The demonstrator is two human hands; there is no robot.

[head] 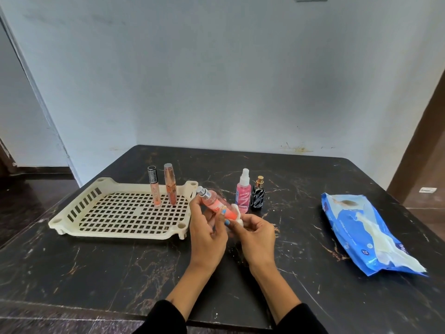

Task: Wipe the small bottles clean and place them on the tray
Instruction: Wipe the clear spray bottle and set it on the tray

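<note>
Left hand [207, 227] grips the light, slick pink spray bottle [215, 205] mid-body; right hand [258, 233] pinches the soft wipe [237, 214] against its base.

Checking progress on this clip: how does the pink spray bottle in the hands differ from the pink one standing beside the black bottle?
The held spray bottle is tilted, gripped by the left hand, with the right hand pressing a white wipe to its base; the standing spray bottle is upright and untouched on the table. The held one's cap looks silvery; the standing one's is white. Neither is on the tray.
</note>
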